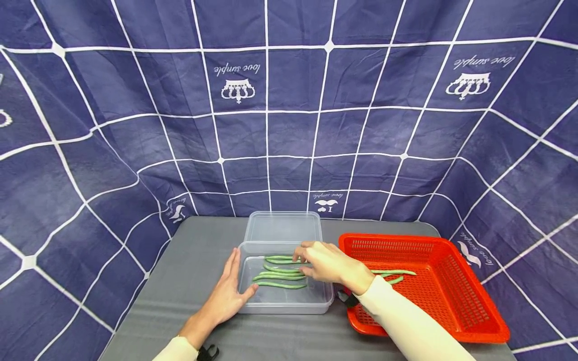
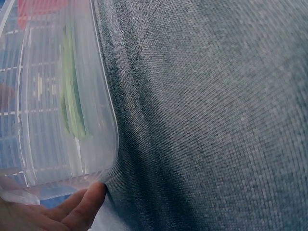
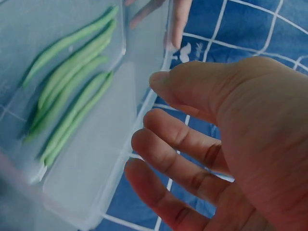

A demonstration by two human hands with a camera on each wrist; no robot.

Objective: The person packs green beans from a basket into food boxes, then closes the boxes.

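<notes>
A clear plastic container (image 1: 289,309) stands on the grey tabletop with several green beans (image 1: 281,286) lying lengthwise in it. My left hand (image 1: 226,297) rests against the container's left side, fingers extended along the wall and thumb over the rim. In the left wrist view, fingertips (image 2: 98,190) touch a corner of the box. Over the right half of the container is my right hand (image 1: 326,261), its fingers loosely bent near the beans' ends. The right wrist view shows nothing between its thumb and fingers.
A red plastic basket (image 1: 480,296) sits to the right, with a few green beans (image 1: 402,273) inside, partly hidden by the right forearm. Behind the container lies a clear lid (image 1: 283,226). A blue cloth with white lines (image 1: 293,130) hangs around the table's back and sides.
</notes>
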